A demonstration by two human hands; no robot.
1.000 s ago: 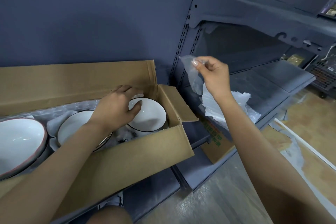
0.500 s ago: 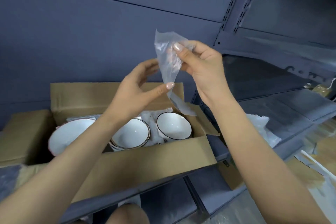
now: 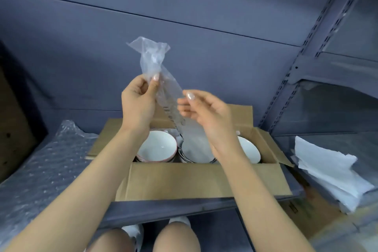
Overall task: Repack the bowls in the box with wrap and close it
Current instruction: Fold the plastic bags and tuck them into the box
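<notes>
An open cardboard box sits on a dark shelf with three white bowls in a row inside: a left bowl, a middle bowl and a right bowl partly behind my right wrist. Above the box I hold a clear plastic wrap upright. My left hand pinches it near its upper part. My right hand is at its lower stretch, fingers curled by the film.
A sheet of bubble wrap lies on the shelf left of the box. White paper sheets are piled at the right. A dark back wall and a slotted shelf upright stand behind. My knees show below the shelf edge.
The wrap has shifted left and up over the box; my left hand now pinches its upper part and my right hand has dropped to the lower part. The view has turned left.
</notes>
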